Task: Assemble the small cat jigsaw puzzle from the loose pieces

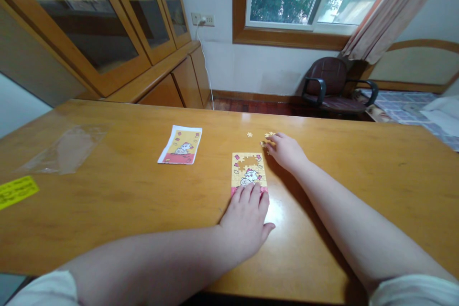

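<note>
A small jigsaw puzzle (239,178) with a white cartoon animal on yellow and pink lies on the table; a gap in its upper part shows bare wood. My left hand (247,215) rests flat over its lower end, fingers stretched out, covering that part. Beyond its upper right corner, my right hand (283,150) reaches down to a few loose yellow puzzle pieces (267,135). Its fingertips touch or nearly touch a piece; whether they grip it I cannot make out. One more loose piece (249,135) lies apart, above the puzzle.
A printed picture card (182,146) with the same design lies to the left. Farther left are a clear plastic bag (71,148) and a yellow label (17,191) on the wooden table (143,201). Behind stand a glass-door cabinet (143,62) and an office chair (328,79).
</note>
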`<state>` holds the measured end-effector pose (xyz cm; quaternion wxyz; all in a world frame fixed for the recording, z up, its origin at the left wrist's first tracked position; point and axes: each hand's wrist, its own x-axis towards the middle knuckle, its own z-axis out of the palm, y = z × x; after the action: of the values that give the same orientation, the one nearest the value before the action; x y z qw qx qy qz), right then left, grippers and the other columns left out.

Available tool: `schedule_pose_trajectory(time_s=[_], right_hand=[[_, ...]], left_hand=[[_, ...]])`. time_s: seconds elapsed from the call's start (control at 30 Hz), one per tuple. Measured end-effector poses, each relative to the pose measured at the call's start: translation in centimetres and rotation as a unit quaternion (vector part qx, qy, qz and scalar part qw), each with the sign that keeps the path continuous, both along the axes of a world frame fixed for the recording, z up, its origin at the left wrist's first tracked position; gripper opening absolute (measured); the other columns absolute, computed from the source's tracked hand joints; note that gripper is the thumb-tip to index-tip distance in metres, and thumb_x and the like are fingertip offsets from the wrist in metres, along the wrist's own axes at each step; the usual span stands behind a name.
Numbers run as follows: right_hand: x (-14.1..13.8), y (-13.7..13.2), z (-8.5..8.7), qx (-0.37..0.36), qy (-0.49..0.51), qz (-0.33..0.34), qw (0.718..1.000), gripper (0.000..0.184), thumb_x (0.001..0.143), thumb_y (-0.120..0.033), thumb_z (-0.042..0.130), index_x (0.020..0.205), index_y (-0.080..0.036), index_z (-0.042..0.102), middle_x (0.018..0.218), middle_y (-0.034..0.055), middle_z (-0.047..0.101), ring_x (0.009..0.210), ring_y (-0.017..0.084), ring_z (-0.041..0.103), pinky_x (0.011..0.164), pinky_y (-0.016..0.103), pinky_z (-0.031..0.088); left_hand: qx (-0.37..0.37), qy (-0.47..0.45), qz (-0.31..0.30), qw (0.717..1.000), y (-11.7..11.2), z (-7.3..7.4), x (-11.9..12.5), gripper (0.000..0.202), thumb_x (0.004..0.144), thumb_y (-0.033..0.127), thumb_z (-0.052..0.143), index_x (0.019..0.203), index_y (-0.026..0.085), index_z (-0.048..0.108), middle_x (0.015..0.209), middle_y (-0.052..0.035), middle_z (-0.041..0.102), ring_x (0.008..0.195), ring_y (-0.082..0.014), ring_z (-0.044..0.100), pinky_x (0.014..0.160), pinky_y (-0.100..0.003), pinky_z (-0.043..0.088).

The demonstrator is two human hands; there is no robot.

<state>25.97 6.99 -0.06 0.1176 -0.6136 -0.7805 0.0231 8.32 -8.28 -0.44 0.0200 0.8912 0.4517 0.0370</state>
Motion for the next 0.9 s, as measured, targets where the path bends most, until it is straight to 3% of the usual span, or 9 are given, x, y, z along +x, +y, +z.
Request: schedule_pose_trajectory(time_s=[0.13, 0.27, 0.57, 0.77, 0.9], right_hand=[[-0.2, 0.6, -1.3, 0.027, -0.013, 0.082, 0.996, 0.033, 0.093, -0.029, 0.041, 0.118, -0.022, 0.062, 0.120, 0.0089, 0.060, 0.105, 0.022, 0.055, 0.091, 0.035, 0.039], [-0.1, 1.1, -1.5, 0.007, 0.006, 0.073, 0.997, 0.027, 0.091, -0.027, 0.047, 0.105, -0.021, 0.068, 0.110, 0.0080, 0.064, 0.100, 0.020, 0.057, 0.090, 0.033, 0.040], [-0.2, 0.6, -0.7, -0.034, 0.066, 0.021, 0.997, 0.012, 0.078, -0.024, 0.063, 0.089, -0.020, 0.067, 0.090, 0.0055, 0.068, 0.086, 0.019, 0.061, 0.078, 0.030, 0.045], [-0.8, -0.7, 0.9, -0.040, 0.131, 0.040, 0.990, 0.022, 0.083, -0.022, 0.056, 0.102, -0.022, 0.066, 0.091, 0.0034, 0.070, 0.080, 0.016, 0.061, 0.074, 0.028, 0.045], [-2.3, -2.1, 1.9, -0.114, 0.196, 0.049, 0.973, 0.016, 0.079, -0.024, 0.061, 0.092, -0.022, 0.070, 0.083, 0.0009, 0.071, 0.071, 0.014, 0.062, 0.066, 0.024, 0.046]], left_hand=[[-0.002, 0.000, 0.002, 1.000, 0.0, 0.0, 0.0, 0.065, 0.085, 0.054, 0.045, 0.132, 0.010, 0.043, 0.137, -0.0187, 0.044, 0.126, -0.0329, 0.037, 0.104, -0.048, 0.027], [0.000, -0.001, 0.002, 1.000, 0.0, 0.1, 0.0, 0.065, 0.085, 0.054, 0.045, 0.132, 0.011, 0.043, 0.137, -0.0188, 0.045, 0.127, -0.0322, 0.036, 0.104, -0.048, 0.028], [-0.007, 0.001, 0.003, 1.000, -0.1, 0.2, 0.1, 0.064, 0.085, 0.054, 0.045, 0.132, 0.011, 0.043, 0.137, -0.0188, 0.044, 0.127, -0.0328, 0.036, 0.104, -0.048, 0.028], [-0.003, 0.000, -0.001, 1.000, 0.0, 0.0, 0.0, 0.064, 0.085, 0.054, 0.044, 0.132, 0.011, 0.044, 0.137, -0.0184, 0.045, 0.126, -0.0328, 0.037, 0.104, -0.048, 0.027], [0.002, -0.004, 0.000, 1.000, 0.0, 0.1, 0.0, 0.065, 0.085, 0.054, 0.045, 0.132, 0.010, 0.043, 0.136, -0.0184, 0.046, 0.126, -0.0327, 0.037, 0.104, -0.048, 0.027]])
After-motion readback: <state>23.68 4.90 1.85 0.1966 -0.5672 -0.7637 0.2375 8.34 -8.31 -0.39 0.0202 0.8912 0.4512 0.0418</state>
